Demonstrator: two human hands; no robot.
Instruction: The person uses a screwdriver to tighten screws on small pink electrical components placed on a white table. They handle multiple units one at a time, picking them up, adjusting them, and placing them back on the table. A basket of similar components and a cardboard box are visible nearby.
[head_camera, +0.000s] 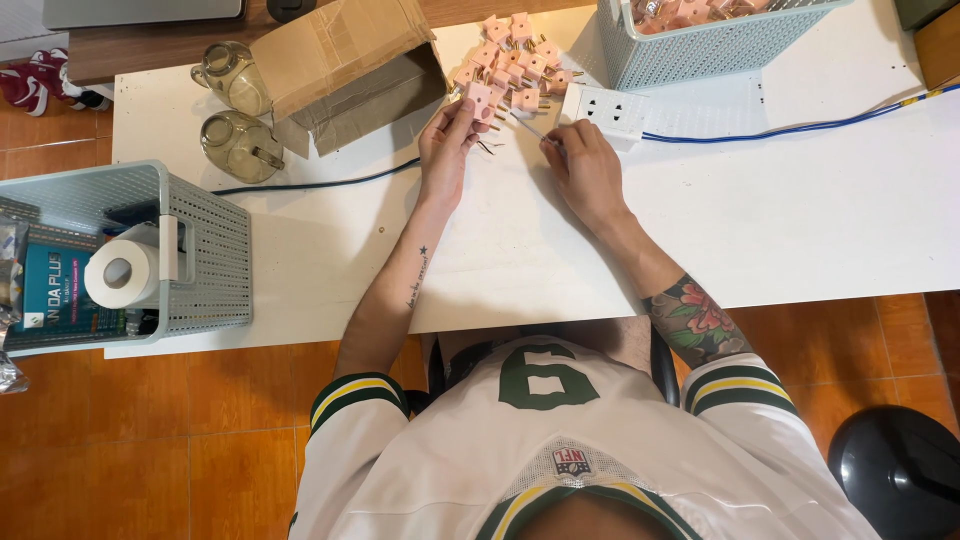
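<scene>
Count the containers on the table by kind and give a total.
Perforated plastic baskets: 2, one at the left edge and one at the top
Glass jars: 2
Cardboard boxes: 1
Total: 5
</scene>
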